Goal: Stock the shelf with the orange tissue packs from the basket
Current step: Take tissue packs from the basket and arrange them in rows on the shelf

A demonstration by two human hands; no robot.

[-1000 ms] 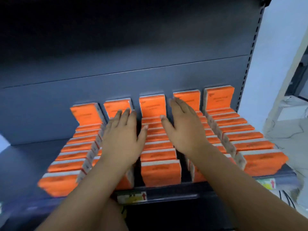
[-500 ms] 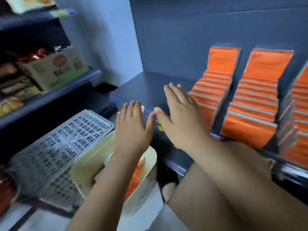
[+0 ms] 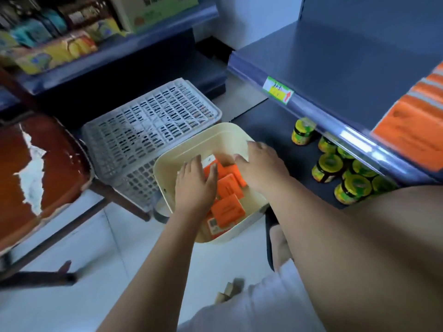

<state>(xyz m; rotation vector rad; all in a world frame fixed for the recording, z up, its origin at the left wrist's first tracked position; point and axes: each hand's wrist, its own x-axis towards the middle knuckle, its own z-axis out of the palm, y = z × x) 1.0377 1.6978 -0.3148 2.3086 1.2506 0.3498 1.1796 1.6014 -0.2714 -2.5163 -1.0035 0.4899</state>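
A cream basket (image 3: 224, 134) stands on the floor and holds several orange tissue packs (image 3: 227, 209). My left hand (image 3: 195, 185) reaches down into the basket with its fingers spread over the packs at its left side. My right hand (image 3: 260, 167) is inside the basket's far right part, its fingers curling down among the packs; whether it holds one is hidden. The grey shelf (image 3: 335, 61) runs along the right, with rows of orange packs (image 3: 417, 125) at its right end.
An upturned white lattice crate (image 3: 148, 130) lies just behind the basket. Yellow-lidded jars (image 3: 340, 173) fill the lower shelf on the right. A worn brown chair (image 3: 36, 168) stands at left. Stocked shelves (image 3: 72, 44) line the back left.
I have turned from the shelf's orange rows down and left to the floor. Both hands have dropped from the shelf front into the basket.
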